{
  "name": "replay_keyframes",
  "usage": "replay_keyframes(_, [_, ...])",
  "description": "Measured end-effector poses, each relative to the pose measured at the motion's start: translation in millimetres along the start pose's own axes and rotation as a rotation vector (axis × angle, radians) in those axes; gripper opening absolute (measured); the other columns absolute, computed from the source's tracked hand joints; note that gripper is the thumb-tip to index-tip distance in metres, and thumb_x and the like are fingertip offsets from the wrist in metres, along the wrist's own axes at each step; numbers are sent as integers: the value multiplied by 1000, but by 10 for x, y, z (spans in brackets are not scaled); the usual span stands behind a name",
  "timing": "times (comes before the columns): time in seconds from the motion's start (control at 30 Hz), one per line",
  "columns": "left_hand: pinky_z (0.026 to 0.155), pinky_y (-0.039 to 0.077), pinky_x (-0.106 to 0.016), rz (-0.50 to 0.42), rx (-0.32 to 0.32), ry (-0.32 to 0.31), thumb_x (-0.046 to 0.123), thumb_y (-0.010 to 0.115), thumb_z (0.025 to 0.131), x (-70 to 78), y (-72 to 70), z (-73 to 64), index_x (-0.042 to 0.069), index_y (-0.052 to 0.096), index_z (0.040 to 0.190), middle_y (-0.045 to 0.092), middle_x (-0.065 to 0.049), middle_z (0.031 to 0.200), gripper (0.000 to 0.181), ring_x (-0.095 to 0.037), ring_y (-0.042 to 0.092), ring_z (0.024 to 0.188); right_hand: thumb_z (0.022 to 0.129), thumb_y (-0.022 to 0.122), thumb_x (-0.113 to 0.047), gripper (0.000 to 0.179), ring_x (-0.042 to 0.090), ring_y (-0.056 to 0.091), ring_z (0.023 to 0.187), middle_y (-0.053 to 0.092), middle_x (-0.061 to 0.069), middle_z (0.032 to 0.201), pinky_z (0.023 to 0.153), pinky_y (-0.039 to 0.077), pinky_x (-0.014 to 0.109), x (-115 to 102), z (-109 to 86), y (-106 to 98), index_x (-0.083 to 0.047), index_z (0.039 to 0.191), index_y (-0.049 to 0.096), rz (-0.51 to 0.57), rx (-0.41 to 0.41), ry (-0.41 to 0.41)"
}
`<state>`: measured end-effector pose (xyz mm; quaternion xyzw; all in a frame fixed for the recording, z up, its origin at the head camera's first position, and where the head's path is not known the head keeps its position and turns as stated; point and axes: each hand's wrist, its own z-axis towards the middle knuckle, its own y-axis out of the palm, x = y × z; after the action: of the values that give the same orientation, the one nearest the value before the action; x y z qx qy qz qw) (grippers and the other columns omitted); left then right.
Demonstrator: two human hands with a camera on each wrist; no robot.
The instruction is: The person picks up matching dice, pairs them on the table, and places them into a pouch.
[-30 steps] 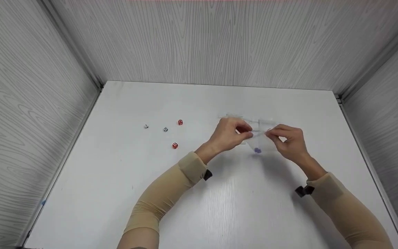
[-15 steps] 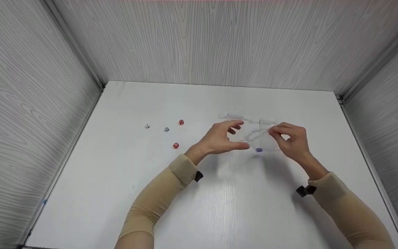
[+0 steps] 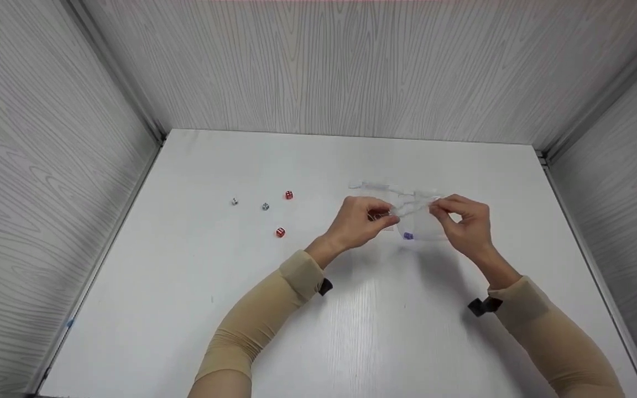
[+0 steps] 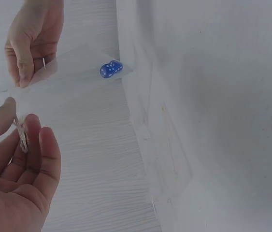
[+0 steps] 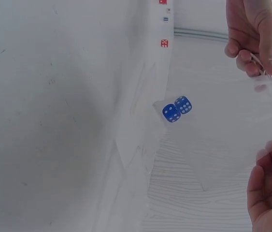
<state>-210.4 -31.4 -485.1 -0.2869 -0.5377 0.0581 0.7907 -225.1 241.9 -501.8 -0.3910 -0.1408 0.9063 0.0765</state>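
A clear plastic bag (image 3: 426, 224) hangs between my two hands above the white table. Two blue dice (image 5: 171, 113) with white dots lie together in its bottom corner. At the bag's upper left edge, my left hand (image 3: 354, 221) pinches the plastic between thumb and fingers; a thin whitish strip (image 4: 21, 133) shows in that pinch. With thumb and fingertips, my right hand (image 3: 468, 224) holds the upper right edge. In the right wrist view the fingertips of both hands show at the bag's top, apart from each other.
Left on the table (image 3: 296, 331) lie two red dice, one farther back (image 3: 288, 195) and one nearer (image 3: 280, 232). A small white die (image 3: 234, 202) and a small greyish die (image 3: 265, 207) are beside them. Flat clear plastic (image 3: 375, 187) lies behind my hands. Grained panels enclose the table.
My left hand let go of the bag's edge and spread half a second ago; now it pinches the edge again, slightly farther left than at first. The right hand has kept its hold.
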Motion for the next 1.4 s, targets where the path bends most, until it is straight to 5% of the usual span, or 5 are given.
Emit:
replay_keyframes(0.3, [78, 59, -18, 12, 38, 76, 14, 78, 106, 55, -91, 23, 5, 88, 110, 87, -10, 106, 14, -16, 76, 85, 94, 79, 14, 11, -4, 75, 85, 82, 26, 92, 80, 61, 12, -3, -56, -27, 8, 101, 85, -27, -25, 113])
replay_keyframes(0.57, [83, 65, -29, 137, -18, 74, 16, 76, 108, 101, -195, 39, 7, 88, 112, 87, -8, 104, 16, -16, 76, 86, 103, 78, -5, 59, -1, 75, 106, 70, 18, 155, 85, 60, 12, -84, 31, -147, -10, 160, 63, -107, -276, 296])
replay_keyframes(0.7, [83, 65, -31, 166, -35, 80, 17, 75, 109, 128, -212, 62, 6, 88, 112, 87, -9, 104, 17, -17, 76, 87, 105, 76, -5, 44, 1, 76, 105, 79, 19, 138, 83, 60, 14, -128, 105, -153, -6, 149, 72, -85, -361, 253])
replay_keyframes(0.93, [82, 65, -32, 188, -26, 103, 19, 76, 109, 160, -211, 100, 6, 88, 111, 87, -9, 103, 18, -17, 76, 85, 100, 76, 10, 20, -1, 76, 86, 84, 18, 99, 78, 61, 12, -162, 168, -157, 4, 117, 85, -48, -318, 177])
replay_keyframes(1.4, [83, 64, -31, 205, -50, 19, 22, 83, 104, 200, -266, 91, 6, 89, 113, 88, -10, 105, 19, -21, 81, 92, 97, 79, 11, 15, -1, 74, 74, 82, 17, 83, 73, 61, 12, -150, 188, -303, 0, 101, 89, -51, -282, 169])
